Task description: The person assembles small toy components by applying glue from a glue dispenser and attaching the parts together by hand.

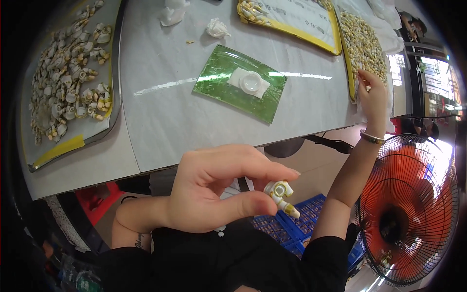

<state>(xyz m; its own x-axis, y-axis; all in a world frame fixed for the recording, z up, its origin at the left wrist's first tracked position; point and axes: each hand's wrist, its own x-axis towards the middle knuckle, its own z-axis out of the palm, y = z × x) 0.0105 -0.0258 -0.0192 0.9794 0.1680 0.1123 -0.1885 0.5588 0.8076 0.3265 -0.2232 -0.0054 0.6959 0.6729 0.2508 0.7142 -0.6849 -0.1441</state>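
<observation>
Close in front of me, my left hand (219,192) pinches a small white and gold figurine (281,192) between thumb and fingers, its narrow gold-tipped end pointing down to the right. My right hand (372,92), with a bracelet on the wrist, reaches over the near end of a yellow-edged tray (351,80) at the far right. Its fingers are drawn together by the heap of small yellowish-white pieces (364,41); whatever lies between them is too small to name. On the table, a green sheet (214,73) carries a white pad with a small round white dish (251,82).
A dark-rimmed tray (70,146) on the left holds many white and gold figurines (73,73). Crumpled white tissue (218,28) lies behind the green sheet, near another yellow-edged tray (292,35). An orange fan (406,209) stands by my right arm; blue crates (292,226) sit below.
</observation>
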